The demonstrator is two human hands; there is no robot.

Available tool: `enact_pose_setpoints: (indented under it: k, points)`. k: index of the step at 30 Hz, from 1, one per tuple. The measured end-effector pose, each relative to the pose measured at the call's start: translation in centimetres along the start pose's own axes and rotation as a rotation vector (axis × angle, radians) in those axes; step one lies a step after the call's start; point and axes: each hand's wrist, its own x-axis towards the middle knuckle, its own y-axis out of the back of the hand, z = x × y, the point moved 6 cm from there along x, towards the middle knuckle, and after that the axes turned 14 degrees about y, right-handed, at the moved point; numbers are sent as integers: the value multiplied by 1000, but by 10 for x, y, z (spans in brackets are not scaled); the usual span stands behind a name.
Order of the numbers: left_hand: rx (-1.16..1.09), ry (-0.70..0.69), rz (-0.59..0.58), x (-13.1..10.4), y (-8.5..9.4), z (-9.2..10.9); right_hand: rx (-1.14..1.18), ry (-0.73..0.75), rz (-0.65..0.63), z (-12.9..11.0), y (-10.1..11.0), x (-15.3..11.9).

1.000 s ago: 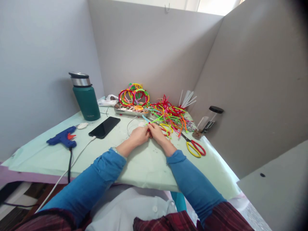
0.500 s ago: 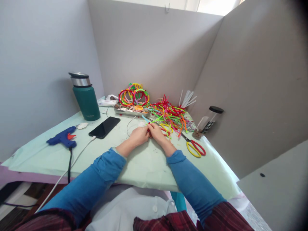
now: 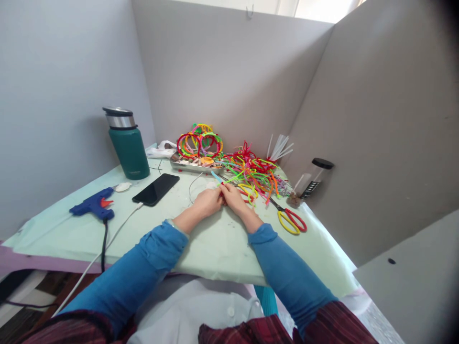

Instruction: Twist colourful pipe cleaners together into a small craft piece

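My left hand and my right hand meet over the middle of the table, fingertips pressed together. A light blue pipe cleaner sticks up from between them, with a bit of red at the fingertips. Most of what they pinch is hidden behind the fingers. Just beyond my right hand lie scissors with yellow and red handles, partly covered by pipe cleaners. A second pair of scissors rests farther right. Behind the hands spreads a tangled heap of colourful pipe cleaners.
At the back, a metal tray holds small pieces, with pipe-cleaner rings above it. On the left are a green bottle, a phone on a white cable and a blue glue gun. A black-lidded jar stands right. Walls enclose the table.
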Motion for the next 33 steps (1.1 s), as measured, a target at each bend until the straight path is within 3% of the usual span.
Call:
enact_pose_setpoints:
  k: [33]
  points:
    - [24, -31, 19, 1, -2, 0, -125, 38, 1, -15, 3, 0]
